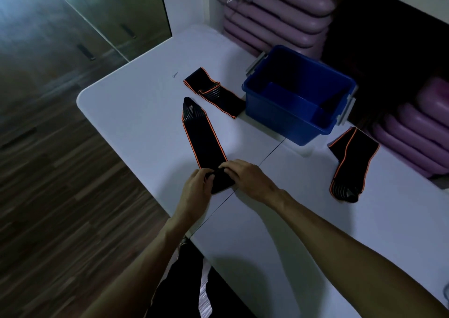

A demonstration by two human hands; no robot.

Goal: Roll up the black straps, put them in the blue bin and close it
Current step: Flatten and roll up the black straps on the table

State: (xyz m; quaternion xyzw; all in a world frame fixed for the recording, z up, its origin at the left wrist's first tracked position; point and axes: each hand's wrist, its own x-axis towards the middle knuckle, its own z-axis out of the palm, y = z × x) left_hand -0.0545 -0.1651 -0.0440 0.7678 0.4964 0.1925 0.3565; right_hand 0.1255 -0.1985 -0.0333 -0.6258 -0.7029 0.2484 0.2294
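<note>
The white folding table (150, 113) is carrying everything here, and the blue bin (274, 113) is sitting open toward its far edge, no lid in view, grey latches hanging at its ends. Three black straps with orange piping are lying out flat. The middle strap (204, 140) is stretching from near the table's centre seam away toward the far left corner, and its near end is just starting to curl into a roll.

Both hands are working that curl. The left hand (196, 186) is pinching the roll's left end, fingers bent tight around it. The right hand (245, 176) is pressing down across the top, fingers close together and arched over the fabric.

The judgement: this first turn is deciding everything, so keeping it tight and the orange edges lined up should be stopping the roll from coning sideways.

The far strap (213, 91) is lying just beside the bin's left wall, possibly touching it. The right-hand strap (352, 162) is waiting by the right edge. Purple cushions (277, 18) are stacked behind the table. Nothing is blocking the rolling lane; a tiny object (175, 74) is lying near the far edge, well clear.
</note>
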